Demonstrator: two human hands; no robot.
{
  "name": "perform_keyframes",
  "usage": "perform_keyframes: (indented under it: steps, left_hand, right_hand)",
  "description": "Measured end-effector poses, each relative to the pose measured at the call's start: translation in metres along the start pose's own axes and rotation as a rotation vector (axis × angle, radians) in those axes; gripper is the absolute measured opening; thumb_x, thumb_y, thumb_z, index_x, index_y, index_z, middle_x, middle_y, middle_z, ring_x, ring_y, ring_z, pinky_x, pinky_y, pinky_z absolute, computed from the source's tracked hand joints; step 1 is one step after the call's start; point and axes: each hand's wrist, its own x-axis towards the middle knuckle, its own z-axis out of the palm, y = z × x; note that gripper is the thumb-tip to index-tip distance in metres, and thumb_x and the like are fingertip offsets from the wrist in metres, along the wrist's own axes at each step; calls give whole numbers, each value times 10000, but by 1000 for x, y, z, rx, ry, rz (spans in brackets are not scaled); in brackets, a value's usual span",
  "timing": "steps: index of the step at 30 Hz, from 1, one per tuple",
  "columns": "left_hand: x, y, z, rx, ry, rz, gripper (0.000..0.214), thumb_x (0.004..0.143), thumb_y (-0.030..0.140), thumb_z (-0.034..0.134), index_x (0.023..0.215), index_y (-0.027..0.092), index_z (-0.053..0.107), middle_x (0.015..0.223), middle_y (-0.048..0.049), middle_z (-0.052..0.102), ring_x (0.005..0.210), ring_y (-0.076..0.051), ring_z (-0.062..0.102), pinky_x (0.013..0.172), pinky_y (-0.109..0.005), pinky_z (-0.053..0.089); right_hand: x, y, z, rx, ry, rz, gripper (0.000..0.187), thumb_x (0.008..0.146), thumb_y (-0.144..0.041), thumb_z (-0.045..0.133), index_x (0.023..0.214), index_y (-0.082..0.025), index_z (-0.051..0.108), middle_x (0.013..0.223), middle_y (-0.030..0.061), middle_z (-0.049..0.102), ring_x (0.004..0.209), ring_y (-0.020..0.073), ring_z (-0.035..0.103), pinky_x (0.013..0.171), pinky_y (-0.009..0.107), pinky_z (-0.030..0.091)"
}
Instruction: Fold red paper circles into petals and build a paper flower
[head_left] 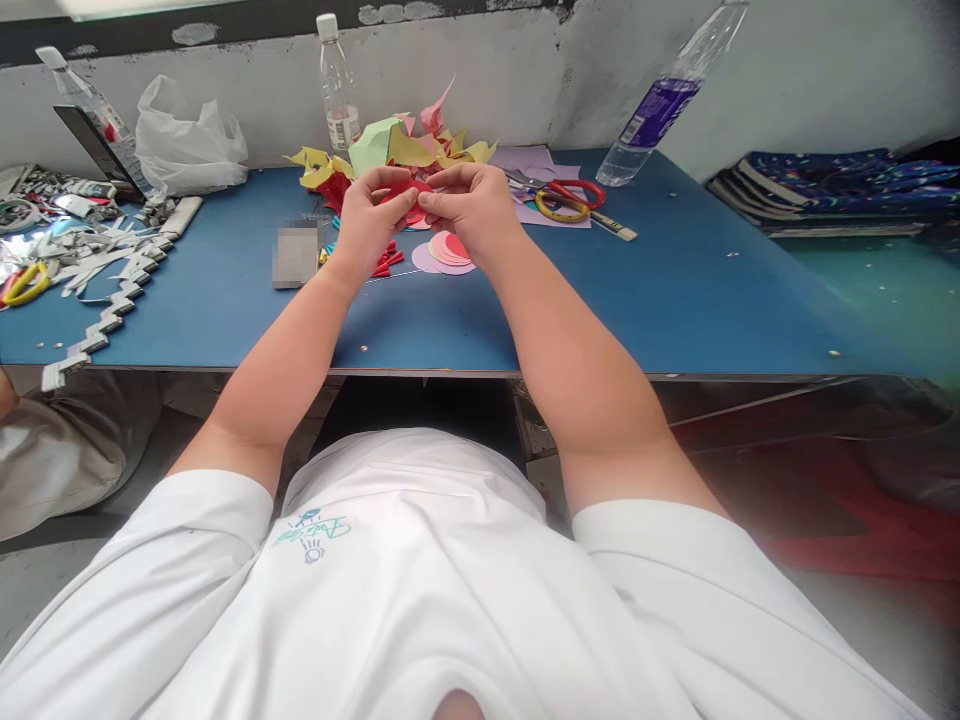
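Observation:
Both hands meet above the blue table, pinching a piece of red paper (pixel 405 188) between thumbs and fingers. My left hand (pixel 369 220) grips its left side, and my right hand (pixel 474 205) holds the right side; the fingers hide part of the paper. Just below lie overlapping paper circles (pixel 442 255) in purple, pink and red. Small rolled red paper pieces (pixel 388 262) rest beside them, under my left hand. Behind the hands is a heap of crumpled paper scraps (pixel 390 145) in green, yellow, pink and red.
Scissors (pixel 570 200) lie on purple paper (pixel 529 160) at right, near a tilted bottle (pixel 652 110). Another bottle (pixel 339 90) stands at the back. Left are a white plastic bag (pixel 187 140), a folded-paper chain (pixel 112 315), paper strips and yellow-handled scissors (pixel 26 285). Someone's leg (pixel 67 460) shows lower left.

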Motion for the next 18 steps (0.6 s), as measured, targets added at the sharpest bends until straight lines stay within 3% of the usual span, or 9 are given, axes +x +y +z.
perform_keyframes:
  steps: [2,6,12,18]
  left_hand:
    - [1,-3,-1,20,10,0,206,1018,187,979,994,333,836,996,-27,837,878,-226,735,919,-469,609]
    - [2,-5,-3,38,-8,28,201,1016,165,981,1037,316,850,972,-19,837,866,-212,730,902,-440,600]
    - [7,-9,-4,62,0,94,236,995,118,968,960,324,858,868,-13,796,861,-224,738,869,-382,632]
    - [8,-12,-5,120,-6,112,234,1073,61,864,984,277,873,873,-16,756,881,-207,731,919,-370,629]
  right_hand:
    - [2,2,-2,-11,-15,16,557,790,-595,1280,998,-373,814,934,-11,854,1030,306,812,1097,540,763]
    - [2,1,-3,-17,-17,14,524,838,-575,1267,974,-343,816,911,-21,837,949,268,782,1038,513,762]
    - [-2,-10,-8,-76,-112,73,581,782,-650,1296,1004,-362,843,988,-14,880,1048,285,791,1141,533,757]
    - [-5,-10,-2,-91,-83,85,437,967,-526,1220,989,-317,837,951,8,839,1017,264,798,1134,509,747]
